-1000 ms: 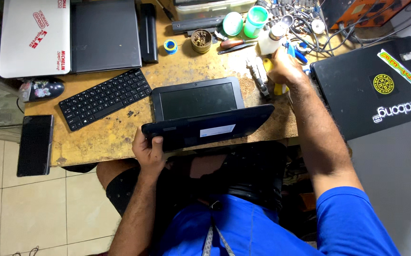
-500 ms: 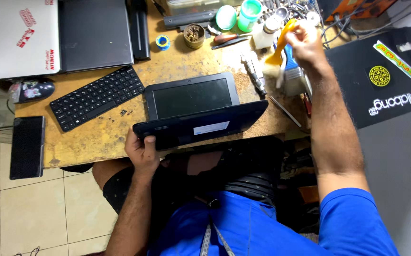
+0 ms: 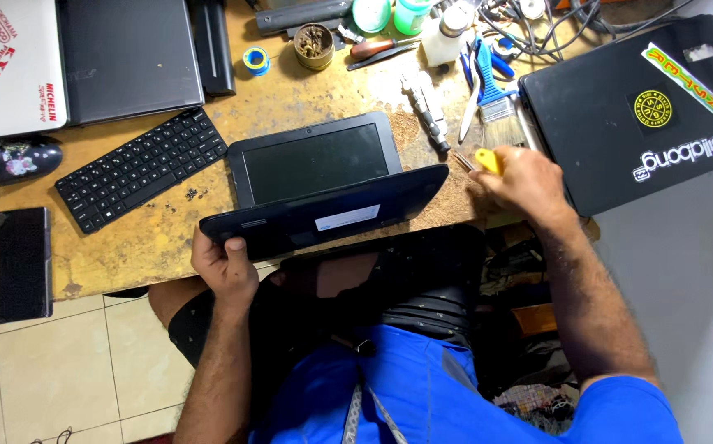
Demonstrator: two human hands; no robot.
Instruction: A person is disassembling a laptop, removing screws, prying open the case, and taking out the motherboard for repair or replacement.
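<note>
L hand (image 3: 223, 265) clamping small black laptop (image 3: 324, 215) at base edge; R hand (image 3: 521, 181) closing fist round yellow-handled tool (image 3: 488, 159), brush (image 3: 498, 107) just beyond knuckles.

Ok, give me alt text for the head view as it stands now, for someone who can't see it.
Seen from above, a seated person's left hand grips the edge of a small black laptop open on a worn wooden bench, while the right hand holds a yellow-handled tool. A loose keyboard, paintbrush and other laptops surround it.

A small laptop (image 3: 315, 185) lies mid-frame on the workbench (image 3: 151, 247); a loose keyboard (image 3: 138, 168) sits left, a paintbrush (image 3: 496, 103) upper right.
</note>
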